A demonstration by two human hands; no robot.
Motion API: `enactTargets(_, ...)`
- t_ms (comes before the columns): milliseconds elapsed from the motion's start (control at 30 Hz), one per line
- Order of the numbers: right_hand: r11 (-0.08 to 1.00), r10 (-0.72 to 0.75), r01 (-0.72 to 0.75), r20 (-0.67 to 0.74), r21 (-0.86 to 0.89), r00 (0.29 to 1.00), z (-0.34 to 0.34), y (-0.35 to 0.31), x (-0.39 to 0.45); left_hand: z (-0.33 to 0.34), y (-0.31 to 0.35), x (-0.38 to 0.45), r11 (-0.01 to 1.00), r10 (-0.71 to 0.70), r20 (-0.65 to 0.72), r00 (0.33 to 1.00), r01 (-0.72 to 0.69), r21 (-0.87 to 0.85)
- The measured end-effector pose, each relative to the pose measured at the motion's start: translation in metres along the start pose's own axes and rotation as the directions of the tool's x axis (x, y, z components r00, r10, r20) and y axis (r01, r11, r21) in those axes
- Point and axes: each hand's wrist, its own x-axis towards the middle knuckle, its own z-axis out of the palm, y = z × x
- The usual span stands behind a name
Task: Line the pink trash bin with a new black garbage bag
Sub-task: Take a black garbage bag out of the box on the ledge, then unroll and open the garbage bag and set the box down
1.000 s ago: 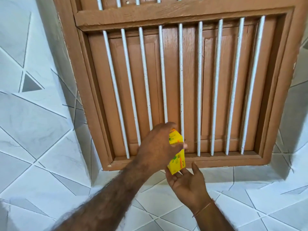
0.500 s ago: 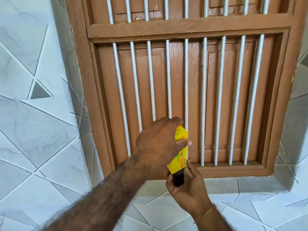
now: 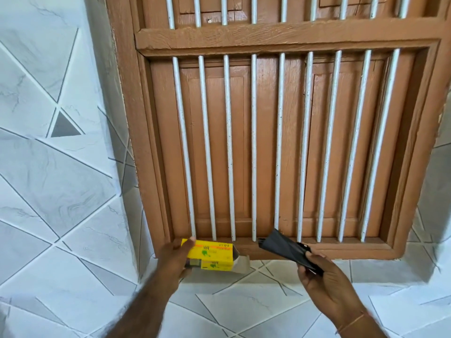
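Note:
My left hand grips a yellow garbage-bag box, held sideways at the foot of the window with its end flap open toward the right. My right hand holds a folded black garbage bag by its lower end. The bag sticks up and to the left, clear of the box. The two hands are apart, with a gap of wall and sill between them. The pink trash bin is not in view.
A brown wooden window with shut panels and several white vertical bars fills the view ahead. White marbled wall tiles with grey lines surround it on the left, right and below.
The black bag has come out of the yellow box. My right hand has moved right with the bag, and my left hand has turned the box sideways and lowered it.

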Motion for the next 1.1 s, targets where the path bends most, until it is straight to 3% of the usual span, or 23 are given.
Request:
enactTargets(100, 0.995, -0.017, 0.022, 0.045, -0.098, 0.999, -0.006, -0.004, -0.003, 0.017, -0.03, 0.012, 0.999, -0.023, -0.009, 1.0, 0.023, 0.03)
enactTargets(200, 0.975, -0.026, 0.038, 0.059, -0.218, 0.998, -0.004, -0.002, -0.013, 0.033, -0.047, 0.034, 0.939, 0.129, -0.077, 0.989, -0.097, 0.331)
enactTargets(300, 0.949, -0.045, 0.061, 0.059, -0.31, 0.997, -0.001, 0.003, -0.022, 0.035, -0.051, 0.036, 0.67, 0.256, -0.062, 0.965, -0.131, 0.73)
enactTargets(367, 0.926, -0.063, 0.085, 0.072, -0.368, 0.995, 0.002, 0.006, -0.026, 0.035, -0.047, 0.029, 0.519, 0.4, -0.078, 0.913, -0.156, 0.84)
enactTargets(400, 0.912, -0.069, 0.096, 0.081, -0.4, 0.994, 0.003, 0.007, -0.027, 0.038, -0.041, 0.02, 0.492, 0.507, -0.053, 0.86, -0.238, 0.838)
enactTargets(467, 0.87, -0.086, 0.133, 0.118, -0.475, 0.989, 0.006, 0.01, -0.029, 0.052, -0.023, -0.007, 0.605, 0.587, 0.092, 0.804, -0.512, 0.61)
enactTargets(500, 0.846, -0.095, 0.157, 0.145, -0.51, 0.985, 0.009, 0.013, -0.029, 0.059, -0.013, -0.022, 0.691, 0.522, 0.259, 0.813, -0.58, 0.431)
enactTargets(567, 0.811, -0.091, 0.19, 0.203, -0.553, 0.975, 0.015, 0.017, -0.03, 0.071, 0.0, -0.044, 0.776, 0.307, 0.642, 0.702, -0.576, 0.259)
enactTargets(633, 0.808, -0.066, 0.197, 0.246, -0.556, 0.967, 0.023, 0.019, -0.03, 0.073, 0.0, -0.05, 0.776, 0.175, 0.745, 0.643, -0.556, 0.298)
enactTargets(700, 0.846, -0.05, 0.177, 0.255, -0.504, 0.966, 0.029, 0.021, -0.027, 0.068, -0.003, -0.052, 0.81, 0.178, 0.724, 0.667, -0.517, 0.277)
enactTargets(767, 0.91, -0.05, 0.127, 0.2, -0.394, 0.979, 0.034, 0.028, -0.023, 0.066, -0.005, -0.057, 0.843, 0.227, 0.642, 0.733, -0.478, 0.247)
enactTargets(833, 0.949, -0.022, 0.059, 0.123, -0.309, 0.992, 0.041, 0.041, -0.021, 0.07, -0.009, -0.061, 0.828, 0.33, 0.47, 0.818, -0.491, 0.272)
enactTargets(933, 0.963, 0.132, -0.106, 0.092, -0.247, 0.987, 0.056, 0.065, -0.03, 0.076, -0.017, -0.067, 0.847, 0.406, 0.226, 0.886, -0.457, 0.272)
enactTargets(1100, 0.968, 0.237, -0.232, 0.048, -0.101, 0.97, 0.063, 0.082, -0.036, 0.072, -0.019, -0.073, 0.962, 0.233, 0.093, 0.968, -0.244, 0.125)
